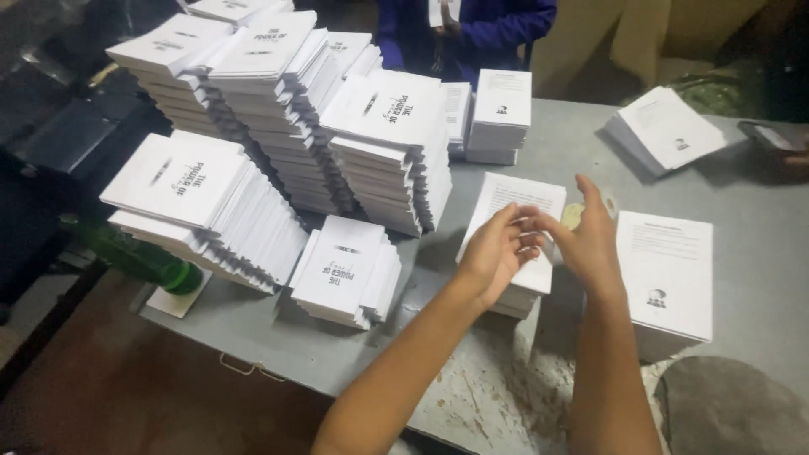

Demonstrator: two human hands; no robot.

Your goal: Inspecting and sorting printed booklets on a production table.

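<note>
Only the head view here, looking down at a grey table (539, 143) loaded with white booklets.

Using the middle stack of booklets (521, 221) as the landmark, the one with its plain text side facing up: both hands are right over it. The left hand (495, 253) hovers over its near left edge, fingers curled inward and bunched. The right hand (590, 240) is over its right edge, fingers stretched up and the thumb side coming in to meet the left fingertips. The fingertips of both hands come together above the stack, but they're blurry, so I honestly can't tell if they're pinching a page or just touching each other.

Just behind the right hand there's a small pale round thing (573, 216) sitting at the stack's right side, too fuzzy to identify.

Right of the landmark stack, just beside the right wrist, is another white stack (666, 278) with a little dark logo near its bottom. Left of it sits a short pile of booklets (345, 270) with the cover side up, and behind and left of that are tall leaning towers of booklets (286, 109). A green bottle (143, 257) lies at the far left table edge. Behind the landmark stack, someone in a blue sleeve (497, 29) stands across the table.
</note>
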